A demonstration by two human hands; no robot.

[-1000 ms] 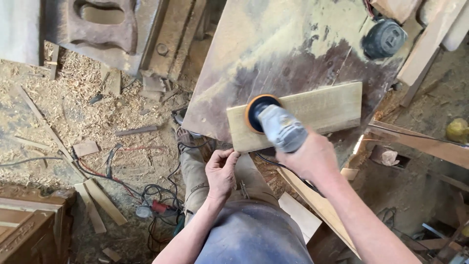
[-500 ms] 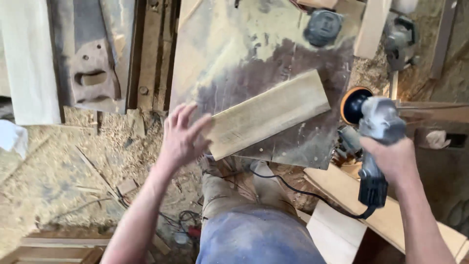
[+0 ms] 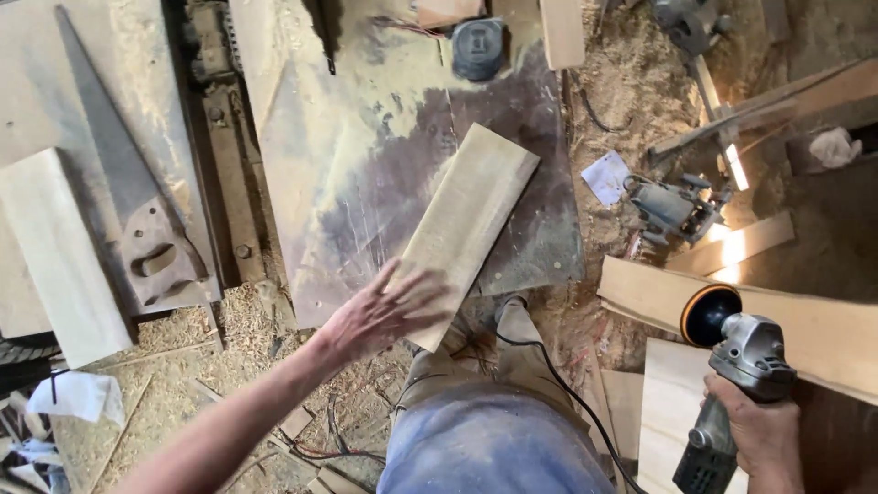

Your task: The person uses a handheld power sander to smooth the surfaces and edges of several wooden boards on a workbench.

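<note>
Left hand (image 3: pixel 389 311): spread flat, fingers wide, palm resting on the near end of the plank (image 3: pixel 468 220), seemingly to steady or turn it.
Plank: pale, lying slantwise on the dusty desk (image 3: pixel 302 155), near end overhanging the desk edge.
Right hand (image 3: pixel 754 430): closed round the grey sander (image 3: pixel 732 366), held well right of the plank, orange-rimmed disc clear of any wood.
Paper scrap (image 3: pixel 606 177): small whitish-blue sheet on the floor, right of the plank; no label legible.
Handsaw (image 3: pixel 137 229): flat, left of the plank.

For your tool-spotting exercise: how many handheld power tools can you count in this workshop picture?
2 for certain: the sander in the right hand, and a grey power tool lying on the sawdust floor. Others may be hidden.
</note>
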